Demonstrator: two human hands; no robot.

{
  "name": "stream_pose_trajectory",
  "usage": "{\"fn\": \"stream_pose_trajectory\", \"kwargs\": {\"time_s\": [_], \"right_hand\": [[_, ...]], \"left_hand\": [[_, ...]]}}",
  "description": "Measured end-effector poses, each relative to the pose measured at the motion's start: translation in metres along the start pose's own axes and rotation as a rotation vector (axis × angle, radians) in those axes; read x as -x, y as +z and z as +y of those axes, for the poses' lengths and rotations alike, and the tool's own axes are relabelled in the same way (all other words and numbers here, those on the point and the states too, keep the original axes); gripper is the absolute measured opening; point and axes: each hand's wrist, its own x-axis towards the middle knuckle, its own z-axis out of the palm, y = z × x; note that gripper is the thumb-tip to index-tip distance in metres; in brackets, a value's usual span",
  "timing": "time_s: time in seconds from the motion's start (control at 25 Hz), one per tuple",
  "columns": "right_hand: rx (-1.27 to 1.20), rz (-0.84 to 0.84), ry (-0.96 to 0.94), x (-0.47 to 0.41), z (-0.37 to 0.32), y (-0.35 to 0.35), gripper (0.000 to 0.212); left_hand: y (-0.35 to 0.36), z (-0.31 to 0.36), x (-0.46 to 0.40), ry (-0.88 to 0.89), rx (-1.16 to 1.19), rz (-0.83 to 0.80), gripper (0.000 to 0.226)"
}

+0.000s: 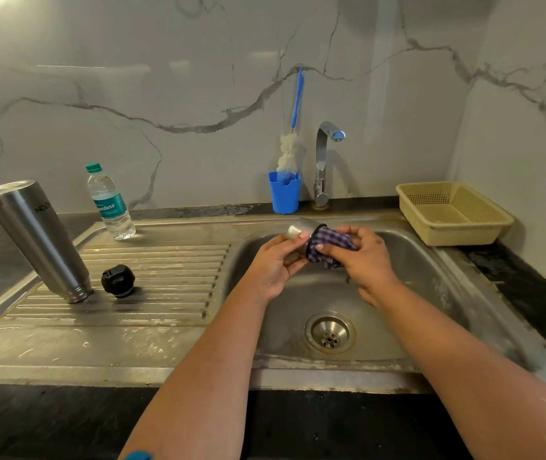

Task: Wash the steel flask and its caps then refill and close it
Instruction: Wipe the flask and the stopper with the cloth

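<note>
Gripping the steel cap (299, 231), left hand (273, 265) fingers curl; right hand (366, 260) pinches checked cloth (326, 245).

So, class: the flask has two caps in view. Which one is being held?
The steel cup cap, gripped by the left hand while the right hand works a checked cloth into it; the black stopper cap sits untouched on the drainboard.

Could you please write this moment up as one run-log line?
left hand: holds steel cap | right hand: wipes it with checked cloth | flask: inverted on drainboard | tap: off
</note>
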Motion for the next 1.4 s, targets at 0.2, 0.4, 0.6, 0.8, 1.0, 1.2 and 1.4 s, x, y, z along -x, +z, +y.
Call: {"fn": "stream_pose_trajectory", "kwargs": {"time_s": [0.2, 0.4, 0.6, 0.8, 1.0, 1.2, 1.4], "right_hand": [[-0.791, -0.158, 0.656, 0.003, -0.004, 0.002, 0.021], [0.277, 0.006, -0.409, 0.009, -0.014, -0.009, 0.035], [0.55, -0.046, -0.818, 0.005, 0.001, -0.007, 0.031], [-0.641, -0.147, 0.457, 0.015, -0.025, 0.0, 0.015], [-0.214, -0.159, 0.201, 0.009, -0.019, -0.008, 0.034], [0.489, -0.121, -0.711, -0.003, 0.002, -0.018, 0.029], [-0.546, -0.092, 0.278, 0.012, -0.01, 0.007, 0.023]], "left_hand": [[-0.001, -0.006, 0.002, 0.048, -0.082, -0.131, 0.039], [-0.012, 0.005, 0.004, -0.092, -0.168, -0.056, 0.065], [-0.008, 0.004, 0.003, -0.112, -0.124, 0.034, 0.053], [-0.009, 0.005, 0.009, 0.047, 0.041, -0.234, 0.025], [-0.012, 0.003, 0.009, -0.068, -0.057, -0.213, 0.054], [-0.007, 0.0, 0.004, -0.186, -0.241, 0.012, 0.068], [-0.015, 0.005, 0.007, 0.067, 0.035, -0.229, 0.028]]}}
